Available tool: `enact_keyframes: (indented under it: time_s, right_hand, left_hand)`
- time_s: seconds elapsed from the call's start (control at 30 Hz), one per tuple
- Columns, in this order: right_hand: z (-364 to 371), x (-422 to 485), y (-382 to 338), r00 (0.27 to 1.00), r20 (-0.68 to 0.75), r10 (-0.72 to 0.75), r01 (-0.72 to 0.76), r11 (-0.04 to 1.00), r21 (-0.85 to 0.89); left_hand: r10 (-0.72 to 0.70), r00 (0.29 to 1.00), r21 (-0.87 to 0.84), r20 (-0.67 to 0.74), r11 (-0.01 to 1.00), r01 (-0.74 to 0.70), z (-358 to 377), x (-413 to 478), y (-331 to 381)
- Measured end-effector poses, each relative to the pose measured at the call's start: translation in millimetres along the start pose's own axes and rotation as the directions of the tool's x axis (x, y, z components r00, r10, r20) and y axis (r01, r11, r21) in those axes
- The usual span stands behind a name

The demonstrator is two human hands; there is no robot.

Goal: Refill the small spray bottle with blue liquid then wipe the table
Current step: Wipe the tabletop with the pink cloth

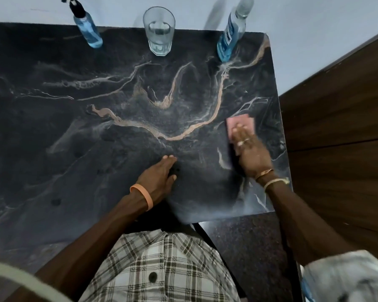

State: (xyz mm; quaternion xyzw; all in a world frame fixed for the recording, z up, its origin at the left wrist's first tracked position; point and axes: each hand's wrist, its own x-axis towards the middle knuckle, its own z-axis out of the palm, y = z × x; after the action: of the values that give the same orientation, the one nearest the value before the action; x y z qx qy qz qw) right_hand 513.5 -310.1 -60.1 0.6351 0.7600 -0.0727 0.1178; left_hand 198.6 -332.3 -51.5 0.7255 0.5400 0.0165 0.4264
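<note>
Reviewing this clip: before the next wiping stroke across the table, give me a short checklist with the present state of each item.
1. Cloth under the right hand, flat on the table: ok.
2. Left hand resting on the table, apart from the cloth: ok.
3. Spray bottle upright at the far edge, holding blue liquid: ok.
4. Glass upright at the far edge, out of the cloth's reach for now: ok.
5. Large bottle upright, directly beyond the cloth: ok, but closest to the wiping path.
6. Whether the table is wet with spray: cannot tell.
</note>
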Motion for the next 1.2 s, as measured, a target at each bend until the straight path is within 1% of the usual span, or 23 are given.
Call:
enact_keyframes:
  time_s: [0.07, 0.13, 0.2, 0.3, 0.37, 0.43, 0.47, 0.53, 0.63, 0.67, 0.7, 0.73, 0.77, 0.8, 0.83, 0.87, 0.93, 0.97, 1.0, 1.07, 1.1, 1.13, 1.2]
  right_hand:
    - [-2.0, -11.8, 17.4, 0.975, 0.061, 0.212, -0.217, 0.972, 0.091]
    - [7.5, -38.8, -6.0, 0.96, 0.051, 0.276, -0.28, 0.947, 0.155]
    - [25.5, -76.4, -58.8, 0.982, 0.02, 0.188, -0.188, 0.958, 0.218]
    - [40.5, -94.4, -132.3, 0.998, 0.021, -0.054, 0.045, 0.947, 0.317]
    - [35.4, -65.0, -154.0, 0.972, 0.001, -0.233, 0.223, 0.934, 0.28]
    - [24.9, -11.1, -149.9, 0.946, -0.036, -0.323, 0.324, 0.929, 0.181]
    - [15.7, 20.0, -143.3, 0.951, -0.037, -0.308, 0.31, 0.942, 0.132]
    - [-4.9, 78.6, -128.8, 0.98, -0.05, -0.193, 0.196, 0.977, 0.088]
    - [-29.0, 134.7, -134.0, 0.993, -0.056, 0.107, -0.095, 0.978, 0.183]
    - [-33.9, 141.5, -150.7, 0.99, -0.061, 0.131, -0.116, 0.971, 0.21]
    - [-34.5, 143.7, -170.8, 0.996, -0.071, 0.048, -0.033, 0.98, 0.197]
    - [-30.3, 139.7, -193.3, 0.991, -0.063, -0.118, 0.127, 0.979, 0.157]
    - [-27.8, 133.0, -209.7, 0.952, -0.01, -0.307, 0.306, 0.946, 0.109]
    - [-27.8, 137.2, -214.7, 0.91, 0.02, -0.414, 0.413, 0.909, 0.061]
    - [-30.4, 154.7, -216.9, 0.9, 0.011, -0.436, 0.435, 0.9, 0.032]
    - [-33.5, 177.9, -217.1, 0.925, -0.017, -0.379, 0.379, 0.925, 0.028]
    - [-46.5, 220.5, -224.6, 0.99, -0.068, -0.125, 0.132, 0.984, 0.117]
    - [-53.1, 233.5, -235.4, 0.995, -0.055, -0.08, 0.087, 0.986, 0.145]
    - [-58.0, 241.9, -251.5, 0.986, -0.047, -0.16, 0.165, 0.976, 0.141]
    - [-59.5, 252.3, -270.8, 0.92, -0.048, -0.388, 0.391, 0.919, 0.06]
    - [-62.5, 259.5, -274.2, 0.892, -0.033, -0.45, 0.451, 0.892, 0.017]
    - [-66.7, 268.4, -275.2, 0.904, -0.038, -0.426, 0.427, 0.904, 0.027]
    - [-71.0, 278.3, -287.9, 0.952, -0.07, -0.299, 0.304, 0.949, 0.082]
  left_hand:
    - [-0.011, 1.0, -0.006, 0.013, 1.0, 0.011, -1.6, 0.6, -1.2]
    - [-0.027, 0.999, -0.018, 0.023, 0.999, 0.027, -2.5, -0.1, -1.3]
    - [-0.044, 0.999, -0.045, 0.007, 0.998, 0.045, -1.5, -2.2, 0.3]
    - [-0.046, 0.999, -0.073, -0.03, 0.996, 0.044, 1.8, -5.2, 5.4]
    - [-0.026, 0.999, -0.068, -0.042, 0.997, 0.023, 3.2, -5.2, 5.4]
    - [-0.003, 0.999, -0.053, -0.054, 0.999, 0.001, 0.0, -3.5, 5.3]
    - [0.005, 0.997, -0.053, -0.071, 0.999, -0.009, -3.5, -2.5, 4.7]
    - [0.0, 0.99, -0.06, -0.144, 0.998, -0.009, -14.6, -0.9, 0.2]
    - [-0.082, 0.963, -0.117, -0.256, 0.992, 0.053, -39.3, -3.8, -10.0]
    - [-0.11, 0.954, -0.134, -0.277, 0.988, 0.076, -47.1, -6.1, -16.2]
    - [-0.138, 0.947, -0.145, -0.291, 0.984, 0.099, -53.3, -8.3, -22.7]
    - [-0.163, 0.94, -0.153, -0.301, 0.981, 0.121, -58.6, -11.4, -30.2]
    - [-0.183, 0.934, -0.162, -0.307, 0.977, 0.139, -63.3, -14.2, -36.9]
    - [-0.2, 0.93, -0.17, -0.31, 0.974, 0.152, -67.1, -17.4, -42.0]
    - [-0.219, 0.922, -0.183, -0.318, 0.969, 0.166, -71.0, -20.6, -48.9]
    - [-0.234, 0.916, -0.198, -0.326, 0.964, 0.176, -74.5, -23.5, -54.3]
    - [-0.26, 0.904, -0.224, -0.339, 0.956, 0.191, -81.5, -28.6, -63.8]
    - [-0.269, 0.899, -0.234, -0.346, 0.953, 0.195, -84.6, -30.2, -67.0]
    - [-0.28, 0.892, -0.248, -0.355, 0.948, 0.199, -88.1, -31.7, -71.3]
    - [-0.297, 0.883, -0.274, -0.364, 0.94, 0.203, -97.6, -33.7, -79.9]
    - [-0.302, 0.877, -0.285, -0.373, 0.937, 0.202, -103.7, -34.3, -84.8]
    - [-0.305, 0.868, -0.29, -0.391, 0.936, 0.199, -110.4, -34.7, -89.8]
    - [-0.331, 0.834, -0.294, -0.441, 0.932, 0.214, -125.8, -36.4, -105.0]
